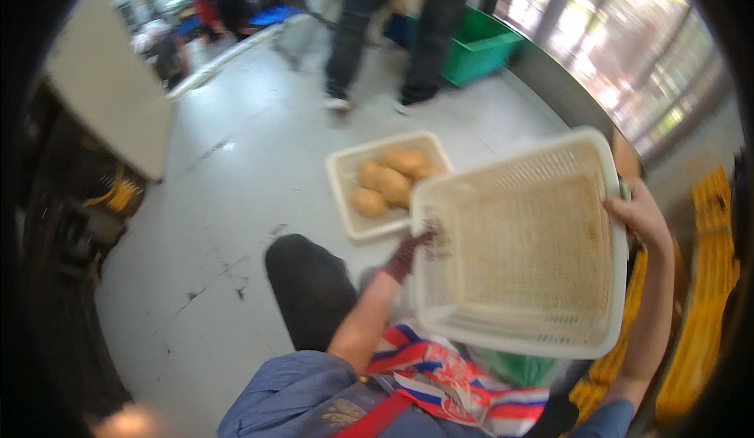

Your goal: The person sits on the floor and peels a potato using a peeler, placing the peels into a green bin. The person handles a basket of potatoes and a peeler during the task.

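Note:
An empty white plastic basket [524,249] with slotted walls is tilted up in front of me, held between both hands. My left hand [406,255], in a dark red glove, grips its left rim, with the thumb over the edge. My bare right hand [639,211] holds the opposite rim, thumb on the inside. Beyond it on the floor stands a second white basket [341,196], partly covered by the one I hold. Several tan, rounded objects [392,185], which look like potatoes, lie in it.
A person's legs [359,32] stand beyond the baskets, beside a green plastic crate [480,52]. Stacked yellow plastic pieces [701,308] line the right side. At left is a beige panel [112,79]. A striped red, white and blue bag [459,385] lies near my lap.

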